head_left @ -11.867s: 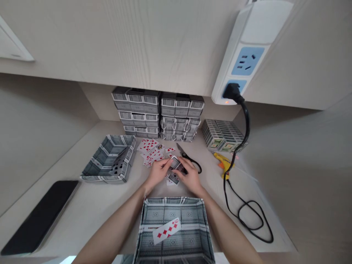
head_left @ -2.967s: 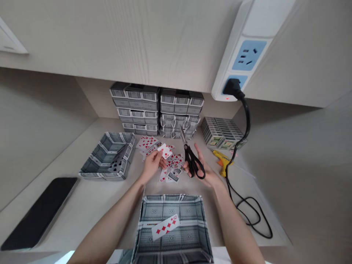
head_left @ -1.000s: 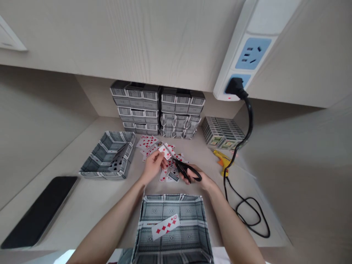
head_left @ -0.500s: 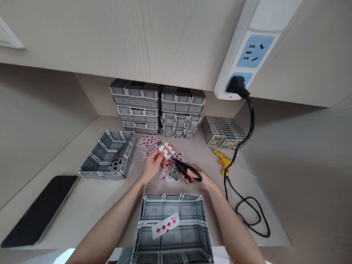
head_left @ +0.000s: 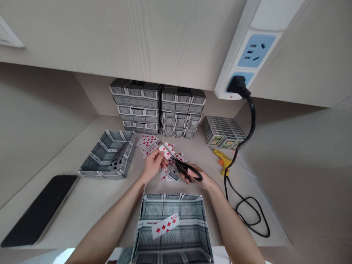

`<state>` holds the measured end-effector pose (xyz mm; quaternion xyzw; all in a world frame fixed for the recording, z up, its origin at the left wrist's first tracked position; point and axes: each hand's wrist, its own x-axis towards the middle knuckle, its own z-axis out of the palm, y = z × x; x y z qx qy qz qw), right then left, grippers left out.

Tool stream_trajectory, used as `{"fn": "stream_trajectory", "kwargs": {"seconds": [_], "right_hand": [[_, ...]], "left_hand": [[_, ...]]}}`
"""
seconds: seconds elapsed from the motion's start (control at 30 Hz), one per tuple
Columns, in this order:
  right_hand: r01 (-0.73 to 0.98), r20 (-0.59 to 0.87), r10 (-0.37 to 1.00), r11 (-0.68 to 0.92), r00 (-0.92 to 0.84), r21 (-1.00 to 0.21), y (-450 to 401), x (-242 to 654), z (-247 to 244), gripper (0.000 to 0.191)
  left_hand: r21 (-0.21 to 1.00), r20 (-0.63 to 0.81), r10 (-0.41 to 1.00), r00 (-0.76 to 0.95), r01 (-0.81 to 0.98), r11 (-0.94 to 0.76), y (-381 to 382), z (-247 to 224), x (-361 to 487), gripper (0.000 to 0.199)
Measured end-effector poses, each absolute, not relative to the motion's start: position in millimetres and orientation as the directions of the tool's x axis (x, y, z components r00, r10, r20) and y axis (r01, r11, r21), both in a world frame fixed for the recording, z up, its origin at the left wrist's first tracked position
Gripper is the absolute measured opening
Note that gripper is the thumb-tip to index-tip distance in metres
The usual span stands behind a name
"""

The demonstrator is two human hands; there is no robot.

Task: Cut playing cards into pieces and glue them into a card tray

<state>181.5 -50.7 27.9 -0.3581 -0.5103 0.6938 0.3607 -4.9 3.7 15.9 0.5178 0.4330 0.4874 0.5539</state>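
My left hand (head_left: 154, 164) pinches a playing card (head_left: 166, 149) with red diamonds above a loose spread of cards (head_left: 148, 141). Black-handled scissors (head_left: 183, 168) are gripped in my right hand (head_left: 198, 176), with their blades at the held card. Whether the blades have cut into it I cannot make out. Just in front of me, between my forearms, stands an open box made of playing cards (head_left: 205, 234). A cut strip of a diamonds card (head_left: 165, 226) lies inside it.
At the left stand another card box (head_left: 95, 156) with cards in it and a black phone-like slab (head_left: 41, 211). Stacked card boxes (head_left: 159, 106) line the back. Right lie packed card decks (head_left: 224, 132), a yellow glue gun (head_left: 223, 161) and its cable, below a power strip (head_left: 247, 58).
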Motion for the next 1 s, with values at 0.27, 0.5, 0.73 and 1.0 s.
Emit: {"fn": "stream_trajectory", "kwargs": {"seconds": [0.27, 0.5, 0.73, 1.0], "right_hand": [[-0.148, -0.120, 0.860, -0.220, -0.496, -0.964, -50.0, 184.3, 23.1, 0.050], [-0.146, -0.132, 0.864, -0.230, -0.485, -0.962, -50.4, 181.1, 27.9, 0.053], [-0.136, -0.126, 0.868, -0.216, -0.481, -0.967, -51.0, 180.8, 28.8, 0.053], [-0.140, -0.114, 0.871, -0.203, -0.478, -0.969, -51.1, 181.0, 29.3, 0.051]], "left_hand": [[0.996, 0.016, 0.990, 0.142, -0.094, -0.003, 5.6, 14.9, -7.0, 0.029], [0.996, 0.019, 0.988, 0.156, -0.089, -0.005, 4.1, 15.7, -5.2, 0.030], [0.995, 0.014, 0.988, 0.156, -0.096, 0.002, 3.2, 16.2, -4.2, 0.030], [0.995, 0.022, 0.988, 0.154, -0.099, -0.006, 2.4, 17.4, -3.4, 0.028]]}}
